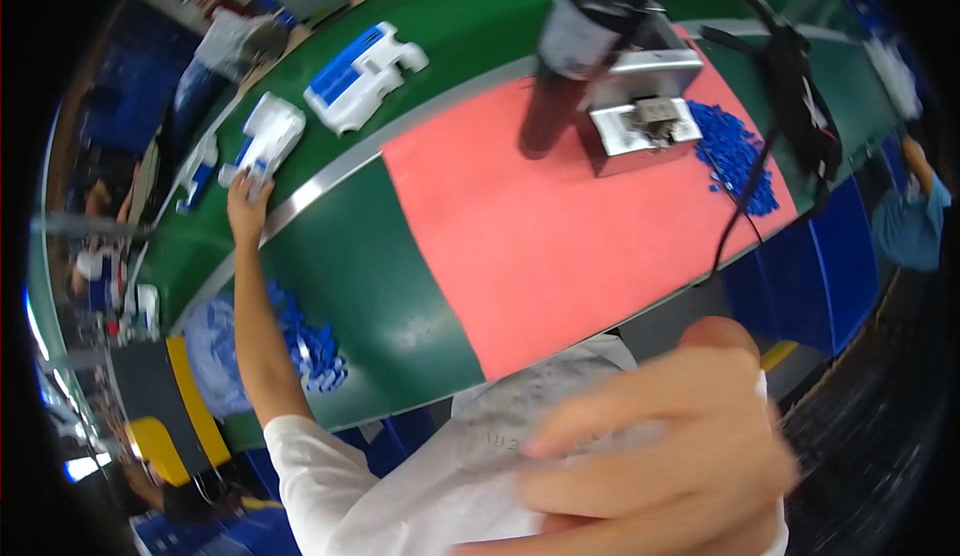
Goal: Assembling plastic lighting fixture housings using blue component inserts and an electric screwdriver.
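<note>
My left hand [246,208] stretches far out on a bare arm from a white sleeve. It grips the near end of a white and blue plastic housing [270,134] lying on the green conveyor belt [470,16]. My right hand [660,456] is large and blurred, close to the camera at the lower right. Its fingers lie together across white printed fabric or sheet [480,456]. Whether it grips that material is unclear.
A red mat [560,226] on the green bench [360,276] carries a small metal press [640,106] with a black cylinder, a black cable and a heap of small blue pieces [740,156]. Another white and blue housing [362,74] rides the belt. More blue pieces [318,351] lie at the left. Other people work at both sides.
</note>
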